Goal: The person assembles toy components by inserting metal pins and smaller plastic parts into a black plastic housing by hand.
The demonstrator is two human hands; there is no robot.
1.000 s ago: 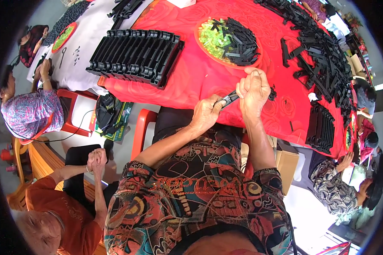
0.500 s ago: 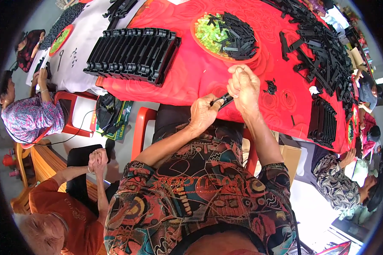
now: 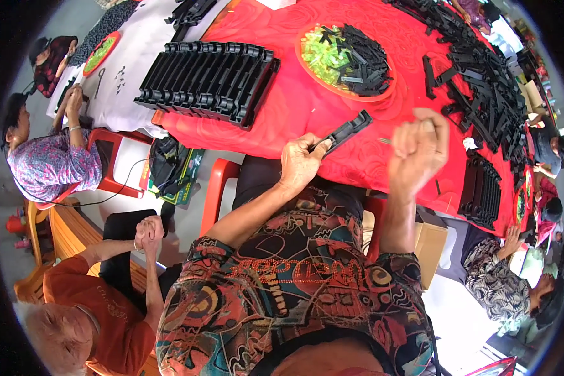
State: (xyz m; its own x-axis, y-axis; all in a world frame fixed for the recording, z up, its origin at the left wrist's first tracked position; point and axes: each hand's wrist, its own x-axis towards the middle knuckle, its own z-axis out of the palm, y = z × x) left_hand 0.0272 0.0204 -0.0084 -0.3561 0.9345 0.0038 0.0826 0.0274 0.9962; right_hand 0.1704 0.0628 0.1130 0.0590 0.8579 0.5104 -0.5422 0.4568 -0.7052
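Observation:
My left hand (image 3: 302, 161) pinches one end of a narrow black plastic part (image 3: 352, 130), a trough-like strip that slants up to the right over the near table edge. To the right of it, my right hand (image 3: 418, 150) is raised over the red cloth, apart from the part. Its fingers are curled and smeared by motion. A thin light-coloured tip shows just left of those fingers; whether they hold it I cannot make out. Beyond both hands lies an orange-rimmed plate (image 3: 357, 98) with yellow-green pieces (image 3: 323, 51) and small black strips (image 3: 366, 62).
A row of long black plastic parts (image 3: 207, 81) stands at the table's left. Loose black parts (image 3: 482, 81) are heaped along the right, with another row (image 3: 480, 191) near the right edge. A person in orange (image 3: 100, 307) sits at my left; other people sit around the tables.
My right hand has moved away from the black part, to the right and slightly nearer. The part, partly covered before, now shows along its length in my left hand. The view has shifted slightly.

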